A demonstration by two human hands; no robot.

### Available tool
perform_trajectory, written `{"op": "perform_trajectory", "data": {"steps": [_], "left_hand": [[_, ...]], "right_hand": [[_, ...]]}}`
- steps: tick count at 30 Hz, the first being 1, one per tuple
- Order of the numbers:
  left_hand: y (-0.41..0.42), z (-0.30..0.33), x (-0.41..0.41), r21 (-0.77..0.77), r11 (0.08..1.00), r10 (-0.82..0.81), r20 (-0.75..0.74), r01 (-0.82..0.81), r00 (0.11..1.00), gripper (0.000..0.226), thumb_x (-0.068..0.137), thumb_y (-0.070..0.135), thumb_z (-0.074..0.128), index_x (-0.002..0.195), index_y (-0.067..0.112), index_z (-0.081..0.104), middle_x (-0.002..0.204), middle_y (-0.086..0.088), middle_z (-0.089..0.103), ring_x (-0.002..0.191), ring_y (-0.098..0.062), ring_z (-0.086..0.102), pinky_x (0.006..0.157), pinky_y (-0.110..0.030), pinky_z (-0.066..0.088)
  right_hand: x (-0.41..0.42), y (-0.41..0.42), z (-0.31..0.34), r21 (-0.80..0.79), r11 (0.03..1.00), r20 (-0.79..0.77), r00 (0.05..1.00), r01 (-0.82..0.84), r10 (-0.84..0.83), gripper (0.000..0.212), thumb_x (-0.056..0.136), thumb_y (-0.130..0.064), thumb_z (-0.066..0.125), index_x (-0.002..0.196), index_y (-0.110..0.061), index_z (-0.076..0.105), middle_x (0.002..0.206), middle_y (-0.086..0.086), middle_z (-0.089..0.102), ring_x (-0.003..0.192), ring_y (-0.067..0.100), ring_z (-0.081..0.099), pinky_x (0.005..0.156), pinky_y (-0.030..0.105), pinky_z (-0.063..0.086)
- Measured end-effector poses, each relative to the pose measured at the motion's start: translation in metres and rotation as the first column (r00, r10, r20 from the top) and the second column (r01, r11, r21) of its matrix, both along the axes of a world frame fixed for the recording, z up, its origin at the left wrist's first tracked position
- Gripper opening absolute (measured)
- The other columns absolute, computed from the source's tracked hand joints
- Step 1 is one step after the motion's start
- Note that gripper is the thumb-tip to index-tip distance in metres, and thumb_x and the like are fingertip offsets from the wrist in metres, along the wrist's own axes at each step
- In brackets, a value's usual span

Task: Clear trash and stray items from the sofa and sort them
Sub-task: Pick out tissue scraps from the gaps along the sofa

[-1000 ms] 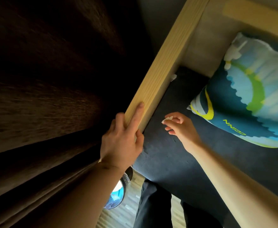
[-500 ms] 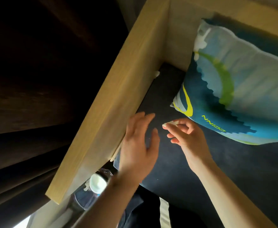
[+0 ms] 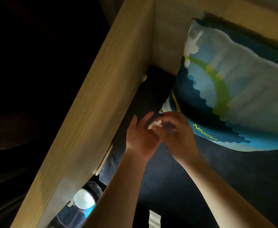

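Observation:
A small white crumpled scrap of paper [image 3: 155, 124] sits between my two hands above the dark blue sofa seat [image 3: 176, 178]. My right hand [image 3: 177, 132] pinches the scrap with its fingertips. My left hand [image 3: 140, 137] is right beside it, palm turned toward the scrap and fingers spread, touching or almost touching it. Another small white scrap [image 3: 144, 78] is wedged where the seat meets the wooden armrest [image 3: 102, 102], farther back.
A blue, white and green printed cushion [image 3: 233, 89] leans against the wooden backrest at the right. Below the armrest, a dark trash bag [image 3: 79, 211] holds a blue paper cup [image 3: 84, 201]. Dark curtains fill the left side.
My left hand left the armrest and came across to meet my right hand. My right hand lifted the scrap slightly, and the view swung left and down.

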State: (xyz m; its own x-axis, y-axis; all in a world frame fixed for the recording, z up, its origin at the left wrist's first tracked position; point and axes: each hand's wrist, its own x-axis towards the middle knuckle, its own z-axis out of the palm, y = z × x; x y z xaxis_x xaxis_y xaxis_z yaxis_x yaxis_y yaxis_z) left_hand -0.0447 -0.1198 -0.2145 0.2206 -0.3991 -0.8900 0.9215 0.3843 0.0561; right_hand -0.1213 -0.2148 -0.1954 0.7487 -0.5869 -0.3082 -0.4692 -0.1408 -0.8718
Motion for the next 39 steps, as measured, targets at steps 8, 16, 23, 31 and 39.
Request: {"op": "perform_trajectory", "data": {"steps": [8, 16, 23, 31, 39], "left_hand": [[-0.010, 0.006, 0.021, 0.011, 0.978, -0.210, 0.130, 0.210, 0.969, 0.039, 0.105, 0.032, 0.040, 0.099, 0.005, 0.067, 0.076, -0.012, 0.070, 0.064, -0.022, 0.070, 0.057, -0.029, 0.058], [-0.008, -0.017, 0.043, -0.034, 0.937, -0.319, 0.331, 0.349, 0.888, 0.023, 0.094, -0.002, 0.039, 0.086, 0.001, 0.060, 0.075, -0.013, 0.056, 0.072, -0.017, 0.064, 0.068, -0.026, 0.052], [-0.004, -0.049, 0.064, 0.154, 0.985, -0.101, 0.146, 0.078, 0.984, 0.031, 0.091, -0.018, 0.032, 0.100, -0.005, 0.058, 0.092, -0.020, 0.063, 0.075, -0.020, 0.071, 0.064, -0.023, 0.057], [0.001, -0.064, 0.063, 0.157, 0.985, 0.063, 0.051, -0.071, 0.997, 0.025, 0.091, -0.017, 0.046, 0.107, -0.004, 0.062, 0.117, -0.017, 0.057, 0.108, -0.024, 0.063, 0.066, -0.019, 0.058], [0.003, -0.070, 0.056, 0.061, 0.994, 0.094, 0.027, -0.095, 0.995, 0.038, 0.094, -0.023, 0.029, 0.112, -0.009, 0.060, 0.124, -0.031, 0.059, 0.101, -0.033, 0.072, 0.084, -0.030, 0.060]], "right_hand": [[0.014, 0.011, -0.016, -0.063, 0.997, -0.022, 0.999, -0.045, 0.044, 0.041, 0.079, -0.010, 0.075, 0.084, -0.050, 0.067, 0.104, -0.030, 0.055, 0.096, 0.001, 0.062, 0.081, 0.005, 0.040], [0.042, 0.005, -0.040, -0.040, 0.999, -0.051, 0.998, -0.034, 0.032, 0.021, 0.080, -0.005, 0.074, 0.093, -0.022, 0.072, 0.095, -0.015, 0.058, 0.088, 0.006, 0.063, 0.073, 0.013, 0.049], [0.095, -0.018, -0.076, 0.301, 0.936, -0.174, 0.976, 0.180, -0.131, 0.034, 0.094, -0.007, 0.064, 0.127, -0.014, 0.063, 0.110, 0.008, 0.067, 0.089, 0.012, 0.063, 0.079, 0.019, 0.050], [0.160, -0.042, -0.155, 0.319, 0.937, -0.285, 0.957, 0.140, -0.046, 0.061, 0.092, 0.002, 0.056, 0.149, -0.016, 0.045, 0.085, 0.006, 0.061, 0.073, 0.019, 0.057, 0.060, 0.026, 0.046], [0.174, -0.050, -0.180, 0.139, 0.990, -0.326, 0.945, 0.011, 0.036, 0.063, 0.092, -0.006, 0.058, 0.150, -0.028, 0.047, 0.114, 0.010, 0.070, 0.098, 0.036, 0.070, 0.087, 0.052, 0.059]]}}
